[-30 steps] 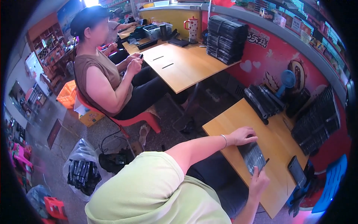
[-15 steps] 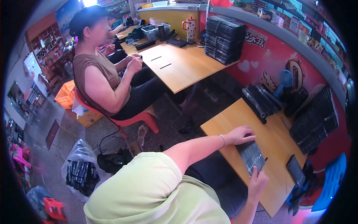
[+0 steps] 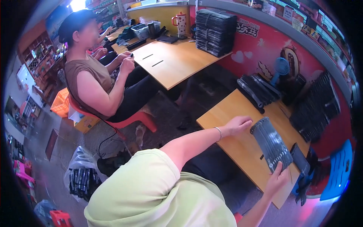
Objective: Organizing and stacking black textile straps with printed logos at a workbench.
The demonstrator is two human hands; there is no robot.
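My right hand (image 3: 278, 178) is closed on the lower end of a flat bundle of dark, shiny strips (image 3: 269, 142) laid side by side, with thumb on top. The bundle is tilted over the wooden table (image 3: 242, 151). Near its far left corner, apart from it, my left hand (image 3: 239, 125) holds nothing, its fingers stretched out to the right. A small black piece (image 3: 261, 156) shows beside the bundle's left edge.
Several black bundles (image 3: 259, 90) lie at the table's far end, before a blue fan (image 3: 281, 70). A tall dark stack (image 3: 317, 108) leans on the right; a black case (image 3: 300, 159) is at the right edge. A co-worker (image 3: 94, 75) sits at another table (image 3: 170, 68).
My left hand has let go of the bundle and drawn a little left. My right hand has carried the bundle rightward and raised it. The whole view has shifted slightly.
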